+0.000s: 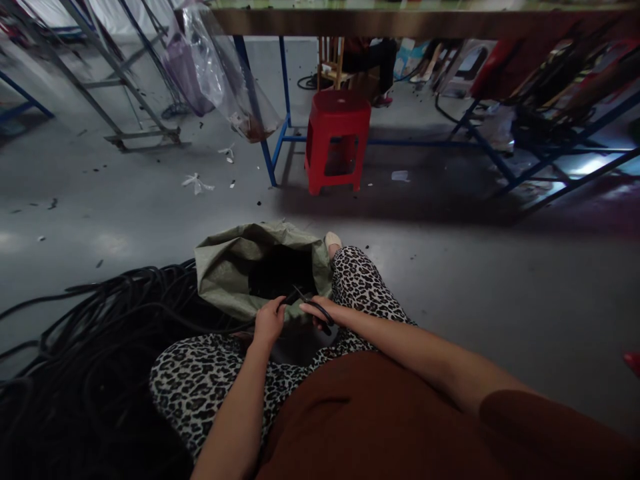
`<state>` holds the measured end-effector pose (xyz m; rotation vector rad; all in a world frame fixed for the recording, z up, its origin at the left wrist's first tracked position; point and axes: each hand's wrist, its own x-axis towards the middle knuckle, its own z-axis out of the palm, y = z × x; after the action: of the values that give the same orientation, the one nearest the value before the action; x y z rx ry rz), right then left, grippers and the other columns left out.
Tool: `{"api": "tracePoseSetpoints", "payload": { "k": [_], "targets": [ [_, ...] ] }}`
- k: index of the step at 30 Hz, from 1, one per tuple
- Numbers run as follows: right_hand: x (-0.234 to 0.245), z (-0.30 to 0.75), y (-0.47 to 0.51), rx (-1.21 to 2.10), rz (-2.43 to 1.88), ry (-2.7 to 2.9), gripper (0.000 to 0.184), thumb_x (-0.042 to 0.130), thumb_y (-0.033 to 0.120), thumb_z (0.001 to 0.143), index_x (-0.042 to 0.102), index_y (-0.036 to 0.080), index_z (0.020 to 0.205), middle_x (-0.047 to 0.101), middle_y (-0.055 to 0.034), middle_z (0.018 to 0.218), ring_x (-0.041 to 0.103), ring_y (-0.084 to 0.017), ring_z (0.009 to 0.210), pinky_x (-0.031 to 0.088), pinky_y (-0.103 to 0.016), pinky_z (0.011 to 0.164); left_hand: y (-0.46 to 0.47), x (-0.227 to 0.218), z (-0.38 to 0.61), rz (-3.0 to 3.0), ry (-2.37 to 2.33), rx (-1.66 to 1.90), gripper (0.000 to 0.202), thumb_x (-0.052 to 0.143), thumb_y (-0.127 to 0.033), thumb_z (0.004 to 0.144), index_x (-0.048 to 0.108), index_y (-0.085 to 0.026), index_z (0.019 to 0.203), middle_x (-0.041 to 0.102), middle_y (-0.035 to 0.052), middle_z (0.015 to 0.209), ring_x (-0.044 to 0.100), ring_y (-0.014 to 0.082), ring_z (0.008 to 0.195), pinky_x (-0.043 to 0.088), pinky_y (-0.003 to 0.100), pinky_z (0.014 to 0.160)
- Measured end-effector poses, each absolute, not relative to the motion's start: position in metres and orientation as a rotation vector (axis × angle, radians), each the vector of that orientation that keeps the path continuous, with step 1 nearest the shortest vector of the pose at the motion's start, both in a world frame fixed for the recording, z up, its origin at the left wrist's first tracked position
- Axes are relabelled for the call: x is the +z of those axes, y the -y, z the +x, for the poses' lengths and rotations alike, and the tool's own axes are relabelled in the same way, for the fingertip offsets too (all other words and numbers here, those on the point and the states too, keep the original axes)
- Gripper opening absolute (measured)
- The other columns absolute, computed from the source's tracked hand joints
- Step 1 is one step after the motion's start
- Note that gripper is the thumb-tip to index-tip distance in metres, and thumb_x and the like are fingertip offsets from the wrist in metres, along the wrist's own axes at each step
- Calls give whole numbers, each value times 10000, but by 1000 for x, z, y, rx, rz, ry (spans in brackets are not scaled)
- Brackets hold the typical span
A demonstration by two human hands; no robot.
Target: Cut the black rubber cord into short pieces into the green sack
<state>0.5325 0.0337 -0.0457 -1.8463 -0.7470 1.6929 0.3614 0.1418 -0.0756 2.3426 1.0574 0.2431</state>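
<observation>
1 sack (220,270) | left hand (270,320), sack's near rim: grips 1 black cord (289,299) | right hand (315,309), same rim: clamped round 1 scissors (326,313)

workshop | long worktable (400,24) | scraps (197,184) on floor (480,280) | heaped black cord (131,299)

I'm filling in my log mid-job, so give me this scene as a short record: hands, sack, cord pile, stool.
Left hand: holds a black cord
Right hand: holds scissors, blades close to the left hand
Sack: green, mouth open; contents too dark to tell
Cord pile: black, left of the sack
Stool: red, upright, beyond the sack
</observation>
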Motion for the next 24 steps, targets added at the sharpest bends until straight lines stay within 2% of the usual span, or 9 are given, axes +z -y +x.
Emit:
{"api": "tracePoseSetpoints", "payload": {
  "k": [8, 16, 24],
  "targets": [
    [-43, 528, -33, 1549, -1982, 783, 257, 535, 389, 924, 519, 133, 907, 452, 73, 443, 436, -84, 307, 372, -173, 333, -141, -77, 363, 2330, -1060, 216, 319, 492, -235, 870, 635, -179, 1149, 696, 84, 1084, 647, 200, 992, 505, 343, 897],
    [-45, 530, -35, 1473, -2099, 841, 263, 566, 398, 882, 525, 145, 824, 436, 63, 451, 439, -99, 296, 355, -189, 316, -142, -74, 358, 2338, -1083, 151, 350, 494, -208, 859, 605, -165, 1187, 669, 96, 1159, 623, 208, 1061, 477, 353, 952],
    [-37, 530, -36, 1463, -2165, 875, 268, 562, 360, 877, 545, 142, 724, 397, 56, 385, 439, -106, 295, 329, -180, 319, -142, -73, 354, 2335, -1119, 102, 334, 484, -208, 860, 619, -173, 1164, 679, 88, 1138, 626, 205, 1056, 481, 341, 945]
  ]
}}
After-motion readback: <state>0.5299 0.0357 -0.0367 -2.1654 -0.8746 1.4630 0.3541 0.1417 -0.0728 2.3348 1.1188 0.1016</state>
